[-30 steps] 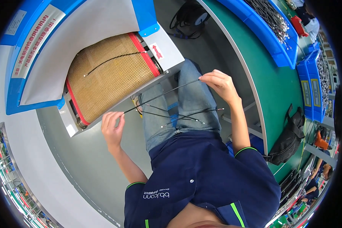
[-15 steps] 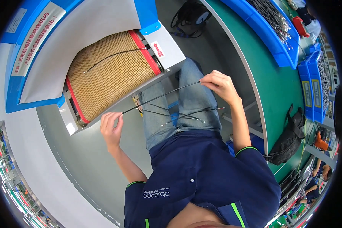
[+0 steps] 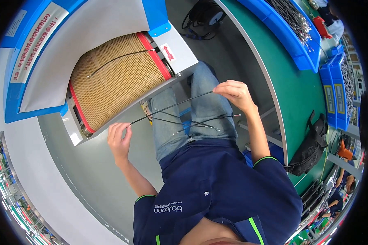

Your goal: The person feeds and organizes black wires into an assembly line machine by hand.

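A thin black cable (image 3: 180, 103) stretches slantwise above my lap, pinched at both ends. My left hand (image 3: 119, 139) grips its lower left end between thumb and fingertips, close to the machine's front edge. At the upper right end, my right hand (image 3: 235, 94) is closed on the cable, palm toward me. Several more short black cables (image 3: 200, 123) with small metal ends lie crossed over my thighs. Another black cable (image 3: 118, 59) rests, slightly curved, on the tan mesh conveyor belt (image 3: 118, 90) ahead on the left. My fingers hide the tips of the held cable.
The blue-and-white machine (image 3: 73, 45) with a curtain over its belt fills the upper left. A green worktable (image 3: 286, 81) curves along my right, bearing blue bins (image 3: 290, 49) of cables and a black bag (image 3: 310, 145). A black coil (image 3: 208, 18) lies beneath.
My right hand has dropped slightly and come a little closer to my left hand. Both hands keep their hold on the cable, and the view has shifted a little.
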The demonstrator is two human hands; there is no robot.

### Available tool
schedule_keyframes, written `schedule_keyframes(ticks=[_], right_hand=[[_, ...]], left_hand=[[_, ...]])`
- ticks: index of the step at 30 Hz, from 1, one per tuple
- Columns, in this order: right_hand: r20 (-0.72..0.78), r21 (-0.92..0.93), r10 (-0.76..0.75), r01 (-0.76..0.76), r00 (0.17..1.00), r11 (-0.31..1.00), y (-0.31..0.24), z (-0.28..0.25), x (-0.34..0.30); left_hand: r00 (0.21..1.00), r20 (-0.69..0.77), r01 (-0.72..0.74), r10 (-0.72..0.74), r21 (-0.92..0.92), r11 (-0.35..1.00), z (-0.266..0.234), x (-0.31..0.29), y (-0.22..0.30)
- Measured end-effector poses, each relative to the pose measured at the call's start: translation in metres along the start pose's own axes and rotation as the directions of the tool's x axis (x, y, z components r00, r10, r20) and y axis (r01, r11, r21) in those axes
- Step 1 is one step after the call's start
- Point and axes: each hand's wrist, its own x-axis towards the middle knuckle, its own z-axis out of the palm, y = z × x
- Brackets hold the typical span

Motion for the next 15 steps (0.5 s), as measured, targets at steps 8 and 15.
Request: schedule_keyframes(ticks=[8, 15], right_hand=[[-0.008, -0.029, 0.117, -0.117, 0.993, 0.993, -0.009, 0.005, -0.002], [0.058, -0.020, 0.129, -0.128, 0.990, 0.992, -0.007, 0.008, -0.006]], left_hand=[[1.000, 0.014, 0.022, -0.022, -0.011, 1.000, 0.001, -0.005, 0.002], [1.000, -0.008, 0.022, -0.022, -0.016, 1.000, 0.001, -0.005, -0.002]])
